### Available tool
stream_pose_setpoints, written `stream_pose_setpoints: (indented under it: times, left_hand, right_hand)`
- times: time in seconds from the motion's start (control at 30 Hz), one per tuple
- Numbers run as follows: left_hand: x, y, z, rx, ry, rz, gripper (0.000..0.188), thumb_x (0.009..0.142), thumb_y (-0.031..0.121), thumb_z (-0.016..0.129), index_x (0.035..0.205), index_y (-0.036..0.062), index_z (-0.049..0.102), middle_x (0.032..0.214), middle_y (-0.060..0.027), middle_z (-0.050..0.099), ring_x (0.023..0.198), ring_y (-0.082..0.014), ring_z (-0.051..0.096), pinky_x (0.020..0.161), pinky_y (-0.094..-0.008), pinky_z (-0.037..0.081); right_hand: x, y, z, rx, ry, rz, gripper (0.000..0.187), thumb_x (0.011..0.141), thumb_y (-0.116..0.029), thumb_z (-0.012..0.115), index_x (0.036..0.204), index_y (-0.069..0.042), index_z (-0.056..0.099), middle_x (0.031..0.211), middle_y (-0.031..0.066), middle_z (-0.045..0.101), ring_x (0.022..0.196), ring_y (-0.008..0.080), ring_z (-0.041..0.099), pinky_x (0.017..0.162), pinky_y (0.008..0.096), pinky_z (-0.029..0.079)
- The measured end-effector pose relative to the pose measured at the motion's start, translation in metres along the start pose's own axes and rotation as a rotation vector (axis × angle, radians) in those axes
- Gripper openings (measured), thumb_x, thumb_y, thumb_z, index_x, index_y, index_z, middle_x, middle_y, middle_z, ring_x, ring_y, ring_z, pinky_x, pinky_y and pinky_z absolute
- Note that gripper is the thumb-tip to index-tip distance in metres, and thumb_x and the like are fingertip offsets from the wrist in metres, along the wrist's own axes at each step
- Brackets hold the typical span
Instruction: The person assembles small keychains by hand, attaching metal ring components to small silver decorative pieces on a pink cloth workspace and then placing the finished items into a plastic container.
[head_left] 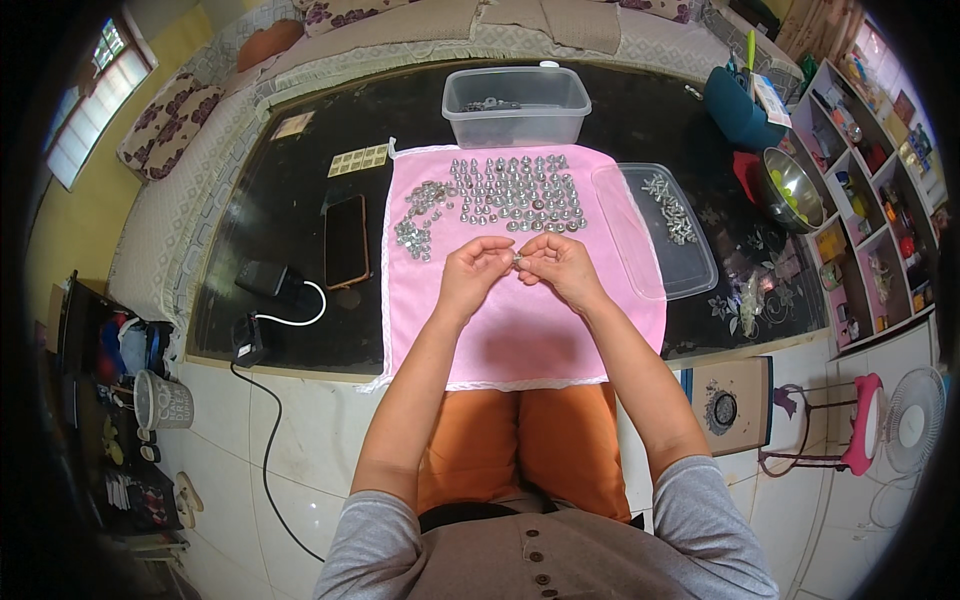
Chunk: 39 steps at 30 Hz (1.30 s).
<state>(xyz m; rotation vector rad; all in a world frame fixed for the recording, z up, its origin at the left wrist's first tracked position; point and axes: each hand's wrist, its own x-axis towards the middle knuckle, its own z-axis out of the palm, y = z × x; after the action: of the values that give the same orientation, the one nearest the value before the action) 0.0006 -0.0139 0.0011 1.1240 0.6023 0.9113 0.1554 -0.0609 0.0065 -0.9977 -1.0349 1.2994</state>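
My left hand (478, 272) and my right hand (558, 270) meet over a pink cloth (450, 345), fingertips pinched together on a small silver metal piece (517, 260). Fingers cover most of it, so its exact shape cannot be made out. Just beyond my hands, several rows of small cone-shaped silver pieces (515, 190) stand upright on the cloth. To their left lies a loose cluster of small round silver pieces (412, 240). On the right, a clear plastic lid (698, 278) overlaps the cloth and carries a heap of slender silver pieces (672, 212).
A clear plastic tub (515, 128) with dark items inside stands behind the cloth. Left of the cloth are a phone (347, 242), a black adapter (262, 278) and a white cable (312, 305). A metal bowl (815, 195) and a shelf (850, 235) are at right.
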Motion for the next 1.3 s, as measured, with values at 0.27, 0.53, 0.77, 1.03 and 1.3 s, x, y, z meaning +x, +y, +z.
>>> stream_pose_setpoints:
  times: [0.27,0.53,0.77,1.03,1.3]
  left_hand:
    - [0.0003,-0.0023,-0.0002,0.059,-0.003,0.045,0.022,0.075,-0.004,0.056,0.097,-0.0040,0.053,0.085,-0.0083,0.057,0.078,-0.0120,0.056,0.070,-0.0210,0.048]
    - [0.0002,-0.0020,0.0005,0.084,0.006,0.031,0.024,0.074,-0.005,0.056,0.098,-0.0037,0.053,0.085,-0.0078,0.057,0.077,-0.0111,0.056,0.070,-0.0198,0.047]
    - [0.0000,-0.0027,0.0012,0.078,-0.001,0.085,0.025,0.074,-0.006,0.056,0.098,-0.0036,0.053,0.086,-0.0070,0.057,0.077,-0.0106,0.056,0.070,-0.0194,0.047]
    - [0.0001,-0.0031,0.0005,0.073,-0.016,0.048,0.025,0.074,-0.005,0.056,0.099,-0.0029,0.052,0.085,-0.0066,0.056,0.079,-0.0103,0.055,0.070,-0.0194,0.048]
    - [0.0000,-0.0023,0.0000,0.054,-0.043,0.069,0.026,0.073,-0.005,0.057,0.098,-0.0029,0.052,0.087,-0.0076,0.056,0.079,-0.0107,0.055,0.070,-0.0207,0.048]
  right_hand:
    - [-0.0003,-0.0011,0.0015,-0.004,0.016,0.001,0.009,0.075,-0.002,0.059,0.081,0.001,0.053,0.070,0.0056,0.056,0.061,0.0104,0.055,0.055,0.0209,0.047]
    - [-0.0008,-0.0018,0.0020,0.023,0.013,0.002,0.008,0.074,-0.001,0.058,0.081,0.000,0.053,0.070,0.0049,0.056,0.061,0.0104,0.055,0.055,0.0210,0.047]
    - [0.0004,0.0003,0.0016,0.005,0.015,-0.009,0.008,0.074,0.000,0.058,0.081,0.000,0.053,0.070,0.0048,0.056,0.061,0.0102,0.055,0.055,0.0207,0.046]
    - [0.0000,0.0009,0.0012,0.028,0.000,0.000,0.008,0.074,0.000,0.058,0.080,-0.001,0.052,0.071,0.0048,0.055,0.062,0.0102,0.055,0.055,0.0210,0.047]
    - [0.0000,0.0013,0.0008,0.031,-0.006,-0.003,0.009,0.074,0.000,0.058,0.080,-0.001,0.052,0.070,0.0043,0.055,0.062,0.0102,0.055,0.055,0.0214,0.047]
